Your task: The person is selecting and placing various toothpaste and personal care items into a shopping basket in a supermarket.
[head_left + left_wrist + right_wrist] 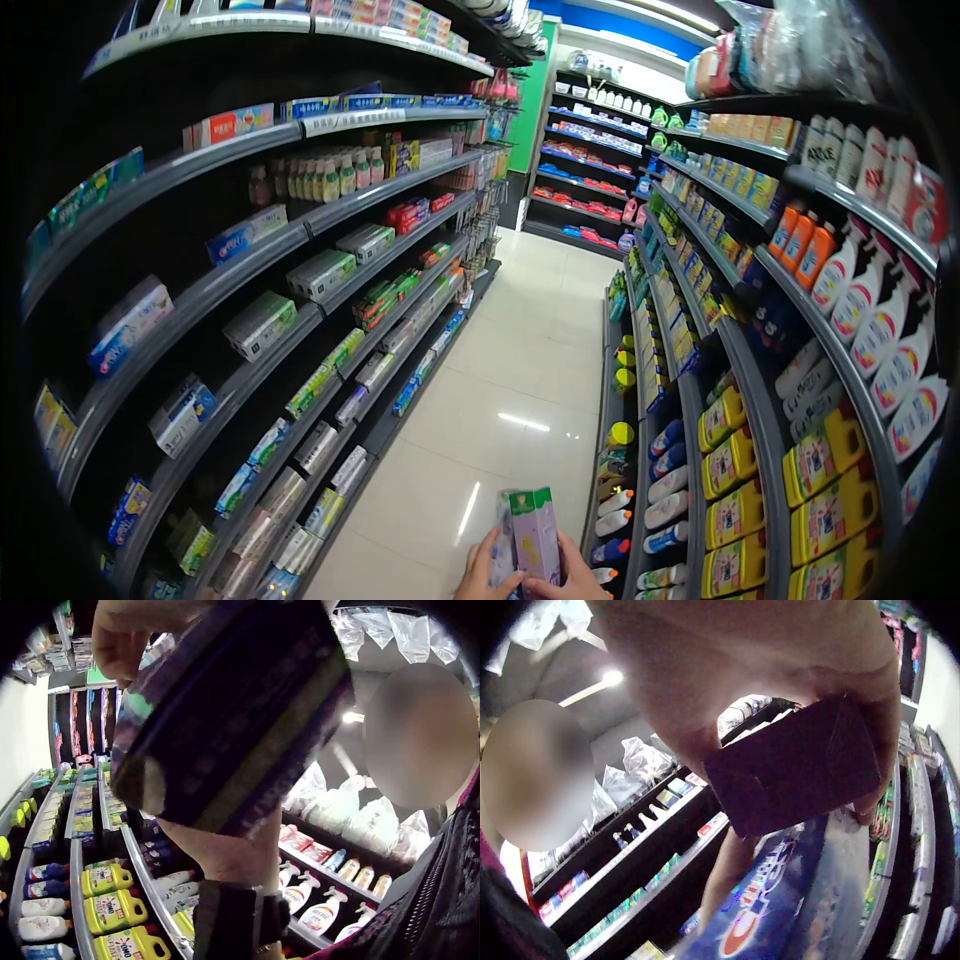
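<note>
At the bottom of the head view, both hands hold two long boxes side by side. My left hand (487, 572) grips a blue Crest toothpaste box (761, 911), whose printed side shows in the right wrist view. With fingers and thumb, my right hand (572, 574) holds a slim purple carton (535, 540) with a green top end. That carton's dark end lies across the palm side of the hand in the right wrist view. A large dark purple package side (247, 727) hides most of the left hand in the left wrist view.
Shelves of toothpaste boxes and pump bottles (335, 175) line the left. Yellow detergent jugs (735, 515) and white spray bottles (880, 325) fill the right shelves. A pale tiled floor (500, 370) runs between them to a back shelf (590, 170).
</note>
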Tool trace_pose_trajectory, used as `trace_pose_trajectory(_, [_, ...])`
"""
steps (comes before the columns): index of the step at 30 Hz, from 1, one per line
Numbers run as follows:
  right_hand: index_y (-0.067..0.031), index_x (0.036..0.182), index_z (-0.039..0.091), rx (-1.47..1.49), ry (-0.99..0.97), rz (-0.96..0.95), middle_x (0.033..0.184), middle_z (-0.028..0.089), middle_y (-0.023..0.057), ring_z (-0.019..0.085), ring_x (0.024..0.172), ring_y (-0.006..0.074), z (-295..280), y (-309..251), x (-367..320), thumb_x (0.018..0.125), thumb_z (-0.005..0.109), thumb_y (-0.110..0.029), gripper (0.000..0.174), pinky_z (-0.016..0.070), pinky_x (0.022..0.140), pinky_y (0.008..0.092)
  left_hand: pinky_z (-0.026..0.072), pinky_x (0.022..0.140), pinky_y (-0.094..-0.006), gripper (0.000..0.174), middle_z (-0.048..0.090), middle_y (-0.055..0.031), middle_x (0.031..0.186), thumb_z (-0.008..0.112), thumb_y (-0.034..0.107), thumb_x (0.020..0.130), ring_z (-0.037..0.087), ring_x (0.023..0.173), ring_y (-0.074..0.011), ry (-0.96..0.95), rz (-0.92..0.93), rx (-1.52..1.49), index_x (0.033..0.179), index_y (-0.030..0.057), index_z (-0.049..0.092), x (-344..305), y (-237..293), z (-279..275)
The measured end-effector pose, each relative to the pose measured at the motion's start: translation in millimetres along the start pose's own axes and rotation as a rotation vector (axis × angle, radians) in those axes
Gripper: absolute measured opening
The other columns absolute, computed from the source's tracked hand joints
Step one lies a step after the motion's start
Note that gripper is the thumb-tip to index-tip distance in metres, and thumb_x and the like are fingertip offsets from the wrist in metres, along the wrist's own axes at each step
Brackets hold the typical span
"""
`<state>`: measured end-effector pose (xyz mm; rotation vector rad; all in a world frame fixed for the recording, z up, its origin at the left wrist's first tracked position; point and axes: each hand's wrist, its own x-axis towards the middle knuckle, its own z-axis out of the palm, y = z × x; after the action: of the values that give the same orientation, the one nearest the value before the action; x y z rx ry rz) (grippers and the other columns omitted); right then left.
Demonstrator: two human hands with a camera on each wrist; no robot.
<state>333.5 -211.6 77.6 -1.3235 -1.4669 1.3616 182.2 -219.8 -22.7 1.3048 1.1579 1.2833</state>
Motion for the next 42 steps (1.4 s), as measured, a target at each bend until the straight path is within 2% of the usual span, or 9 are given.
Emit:
trace_pose_trajectory(3, [-0.0006, 0.142, 0.018, 0.352, -0.204, -0.029, 0.136, 0.035, 0.0119, 0.036, 0.126, 0.0207, -11.4, 14.2, 65.8, 0.074, 0.072, -0.004, 0.087, 0.033, 0.104, 0.0346, 0.0304, 0.105, -0.0335, 0.071, 0.036, -0.0161, 0.136, 0.056, 0.011, 0.085, 0.038, 0.125, -0.0238, 0.021, 0.007, -0.192, 0.142, 0.0002, 0.017, 49.6, 10.0, -17.1])
trace_pose_trajectory(7, [0.0022, 0.136, 0.028, 0.818, -0.406, 0.183, 0.119, 0.051, 0.0243, 0.058, 0.102, 0.0355, -38.1, 11.5, 132.8, 0.068, 0.073, -0.04, 0.092, 0.0516, 0.082, 0.0412, 0.0332, 0.103, -0.0335, 0.07, 0.037, -0.0169, 0.135, 0.051, 0.01, 0.082, 0.041, 0.123, -0.0242, 0.14, -0.134, -0.498, 0.142, 0.0013, 0.017, 94.5, 15.2, -43.2])
trace_pose_trajectory(16, [0.0, 0.14, 0.022, 1.19, -0.457, -0.004, 0.11, 0.051, 0.0222, 0.054, 0.076, 0.0238, -101.2, 26.4, 300.3, 0.064, 0.071, -0.059, 0.107, 0.0472, 0.06, 0.0339, 0.0369, 0.1, -0.0339, 0.067, 0.042, -0.0167, 0.132, 0.045, 0.01, 0.077, 0.046, 0.119, -0.0243, 0.416, -0.245, -0.497, 0.14, -0.0003, 0.023, 257.4, -6.7, -46.9])
trace_pose_trajectory(25, [0.0058, 0.138, 0.026, 1.256, -0.234, 0.039, 0.099, 0.057, 0.02, 0.058, 0.085, 0.0311, -216.4, 42.0, 512.3, 0.058, 0.074, -0.042, 0.105, 0.0474, 0.078, 0.0403, 0.0419, 0.094, -0.0316, 0.067, 0.045, -0.0149, 0.129, 0.051, 0.002, 0.079, 0.051, 0.112, -0.0206, 0.376, -0.306, -0.274, 0.14, 0.0024, 0.025, 497.7, -30.6, -22.6])
trace_pose_trajectory(28, [0.0055, 0.136, 0.028, 1.374, -0.238, -0.106, 0.11, 0.055, 0.0285, 0.058, 0.097, 0.0381, -267.1, 45.9, 563.7, 0.066, 0.063, -0.033, 0.087, 0.0475, 0.088, 0.0471, 0.0441, 0.09, -0.0284, 0.067, 0.049, -0.013, 0.127, 0.054, 0.003, 0.081, 0.053, 0.108, -0.0183, 0.178, -0.38, -0.3, 0.141, 0.0047, 0.025, 575.2, -23.2, -10.8])
trace_pose_trajectory(33, [0.0004, 0.139, 0.027, 1.479, -0.276, -0.141, 0.121, 0.049, 0.0261, 0.052, 0.108, 0.0368, -313.8, 123.2, 642.4, 0.068, 0.063, -0.029, 0.085, 0.0428, 0.094, 0.0462, 0.0437, 0.09, -0.0286, 0.065, 0.048, -0.0146, 0.127, 0.051, -0.001, 0.082, 0.053, 0.11, -0.0184, 0.172, -0.32, -0.239, 0.141, 0.0059, 0.024, 695.6, -40.8, 10.3])
trace_pose_trajectory(35, [-0.0022, 0.14, 0.026, 1.51, -0.252, -0.147, 0.126, 0.045, 0.0249, 0.048, 0.114, 0.0362, -335.6, 139.0, 667.2, 0.068, 0.063, -0.027, 0.084, 0.0404, 0.096, 0.0458, 0.0265, 0.107, -0.0371, 0.063, 0.027, -0.0167, 0.144, 0.05, 0.017, 0.089, 0.029, 0.132, -0.024, 0.124, -0.27, -0.149, 0.142, -0.0008, 0.021, 714.2, -42.2, 20.4])
trace_pose_trajectory(38, [-0.0047, 0.141, 0.025, 1.517, -0.243, -0.203, 0.132, 0.042, 0.0237, 0.045, 0.12, 0.0355, -360.6, 114.5, 736.5, 0.069, 0.064, -0.025, 0.084, 0.038, 0.099, 0.0454, 0.0291, 0.106, -0.0338, 0.059, 0.031, -0.0102, 0.144, 0.046, 0.006, 0.088, 0.029, 0.132, -0.0213, 0.122, -0.265, -0.215, 0.143, 0.0042, 0.023, 778.9, -57.8, 27.1])
trace_pose_trajectory(42, [-0.0096, 0.143, 0.024, 1.229, 0.111, 0.004, 0.139, 0.035, 0.0244, 0.038, 0.125, 0.0431, -367.5, 76.5, 837.3, 0.067, 0.063, -0.027, 0.087, 0.0303, 0.104, 0.0525, 0.0308, 0.104, -0.0328, 0.059, 0.031, -0.0107, 0.144, 0.046, 0.005, 0.088, 0.03, 0.132, -0.0203, 0.13, -0.284, -0.329, 0.142, 0.005, 0.024, 876.2, -93.5, 14.1])
